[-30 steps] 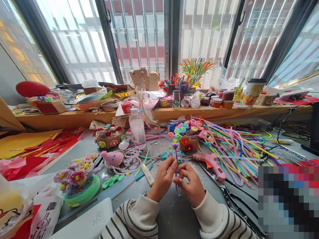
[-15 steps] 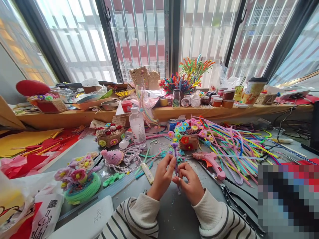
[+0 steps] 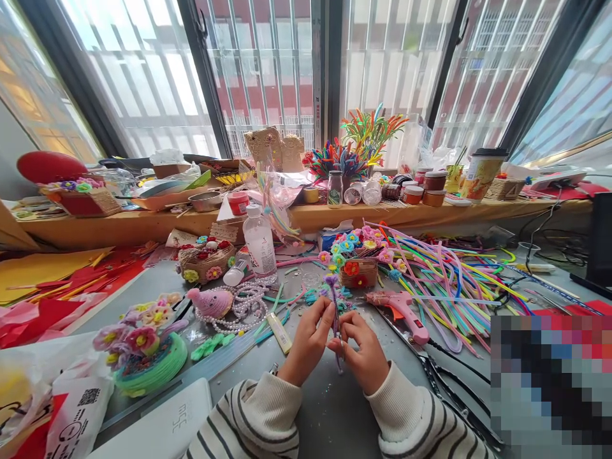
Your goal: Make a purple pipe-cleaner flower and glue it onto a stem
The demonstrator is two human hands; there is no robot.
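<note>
Between my hands, over the middle of the grey table, stands a purple pipe cleaner [image 3: 331, 281], upright, with a small bunched head and twisted strands below. My left hand [image 3: 308, 338] is closed, pinching the stem between thumb and fingers. Lower on the same stem, the thumb and fingers of my right hand [image 3: 361, 347] are closed on it, and a purple end hangs beneath them. Just beyond lie small teal and purple fuzzy pieces [image 3: 313, 297]. To the right of my right hand rests a pink hot glue gun [image 3: 401, 312].
A loose heap of coloured pipe cleaners [image 3: 444, 274] spreads at the right. Behind are a bottle [image 3: 259, 245] and a flower-decked basket [image 3: 358, 273]. At left lie a pearl string [image 3: 251, 299], a green flower pot [image 3: 153, 366] and a white box [image 3: 162, 421]. Black pliers [image 3: 449, 389] lie at right.
The whole view has shifted slightly, with things sitting a little further left. Both hands keep their pinch on the purple pipe cleaner; its lower end now hangs slightly differently.
</note>
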